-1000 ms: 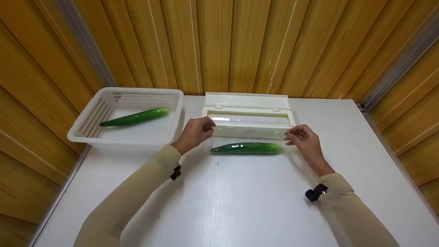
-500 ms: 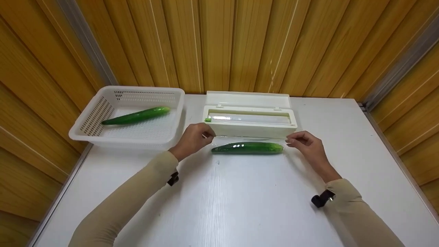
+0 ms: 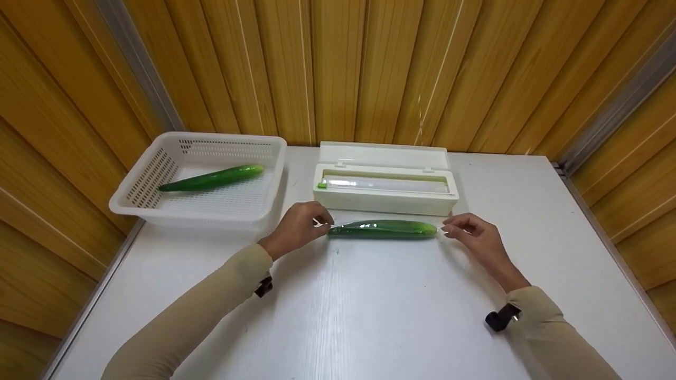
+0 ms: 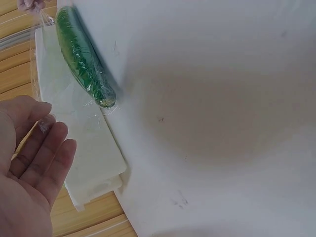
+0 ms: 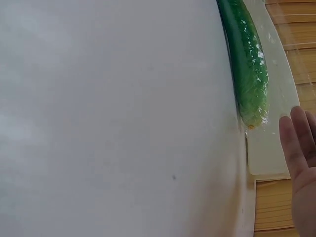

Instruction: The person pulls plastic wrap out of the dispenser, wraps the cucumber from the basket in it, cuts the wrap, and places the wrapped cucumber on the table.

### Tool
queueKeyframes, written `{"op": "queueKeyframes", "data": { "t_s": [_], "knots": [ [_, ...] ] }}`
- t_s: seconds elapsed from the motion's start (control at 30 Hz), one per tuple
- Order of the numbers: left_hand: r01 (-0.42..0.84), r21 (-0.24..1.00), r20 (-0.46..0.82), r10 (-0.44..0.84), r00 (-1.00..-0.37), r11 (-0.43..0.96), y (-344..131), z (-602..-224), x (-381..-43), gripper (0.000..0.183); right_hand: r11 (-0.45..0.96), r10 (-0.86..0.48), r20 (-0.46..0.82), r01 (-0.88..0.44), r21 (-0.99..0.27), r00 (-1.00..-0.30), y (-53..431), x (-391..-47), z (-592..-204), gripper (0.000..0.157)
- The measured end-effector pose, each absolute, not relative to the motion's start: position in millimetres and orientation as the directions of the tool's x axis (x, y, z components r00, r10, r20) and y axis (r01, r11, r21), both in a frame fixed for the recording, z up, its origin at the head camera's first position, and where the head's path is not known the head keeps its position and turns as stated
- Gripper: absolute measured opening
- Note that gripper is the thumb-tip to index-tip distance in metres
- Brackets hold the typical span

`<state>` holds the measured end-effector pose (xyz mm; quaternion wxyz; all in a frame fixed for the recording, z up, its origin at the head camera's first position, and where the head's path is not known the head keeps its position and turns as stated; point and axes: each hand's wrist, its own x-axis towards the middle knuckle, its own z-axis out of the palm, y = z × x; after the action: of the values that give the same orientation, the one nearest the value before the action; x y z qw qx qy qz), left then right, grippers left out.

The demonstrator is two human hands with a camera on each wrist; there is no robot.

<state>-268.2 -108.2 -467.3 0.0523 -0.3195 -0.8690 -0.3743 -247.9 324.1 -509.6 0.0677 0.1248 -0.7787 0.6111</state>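
A cucumber (image 3: 383,229) lies on the white table under clear cling film (image 4: 46,20), which clings to it in wrinkles. At its darker end my left hand (image 3: 302,224) pinches one corner of the film between thumb and fingertips. Beside the paler end, my right hand (image 3: 478,237) pinches the opposite corner. The film stretches between both hands along the cucumber's far side. Just behind stands a white cling film dispenser (image 3: 385,203), lid raised, with the film roll (image 3: 388,183) inside and a green slider (image 3: 321,185) at the left of its front edge.
To the left is a white plastic basket (image 3: 190,216) with a second cucumber (image 3: 211,179) in it. A wood-patterned wall (image 3: 338,74) rises right behind the table (image 3: 369,306). Each wrist carries a small black camera.
Both hands have come down and toward the person, drawing the film from the dispenser's front over to the cucumber. The green slider, earlier hidden by the left hand, now shows.
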Motion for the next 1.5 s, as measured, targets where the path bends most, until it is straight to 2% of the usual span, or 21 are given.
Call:
{"op": "queueKeyframes", "data": {
  "t_s": [0.4,0.57,0.77,0.97,1.17,1.3,1.4,1.5],
  "knots": [
    [0.675,0.499,0.358,0.581,-0.731,0.543,-108,-492,-260,0.008,0.465,-0.073,0.258,-0.262,-0.846,-0.963,319,-245,-521,0.011],
    [0.639,0.514,0.310,0.571,-0.760,0.572,-105,-498,-258,0.009,0.549,-0.087,0.247,-0.254,-0.796,-0.965,313,-250,-521,0.012],
    [0.626,0.457,0.260,0.578,-0.773,0.632,-98,-503,-260,0.009,0.650,-0.120,0.235,-0.255,-0.716,-0.965,306,-254,-519,0.017],
    [0.567,0.467,0.219,0.532,-0.818,0.679,-92,-502,-261,0.010,0.666,-0.145,0.211,-0.253,-0.702,-0.967,302,-258,-517,0.024],
    [0.512,0.499,0.222,0.467,-0.856,0.700,-84,-506,-263,0.015,0.672,-0.160,0.195,-0.251,-0.697,-0.968,300,-261,-516,0.040],
    [0.422,0.537,0.170,0.397,-0.902,0.730,-78,-507,-262,0.021,0.685,-0.165,0.156,-0.227,-0.692,-0.974,299,-263,-515,0.053],
    [0.335,0.563,0.102,0.339,-0.935,0.756,-74,-505,-263,0.028,0.693,-0.178,0.145,-0.228,-0.684,-0.973,299,-263,-514,0.050],
    [0.315,0.562,0.093,0.321,-0.943,0.765,-72,-504,-267,0.028,0.698,-0.186,0.148,-0.237,-0.676,-0.971,298,-264,-514,0.041]
  ]
}}
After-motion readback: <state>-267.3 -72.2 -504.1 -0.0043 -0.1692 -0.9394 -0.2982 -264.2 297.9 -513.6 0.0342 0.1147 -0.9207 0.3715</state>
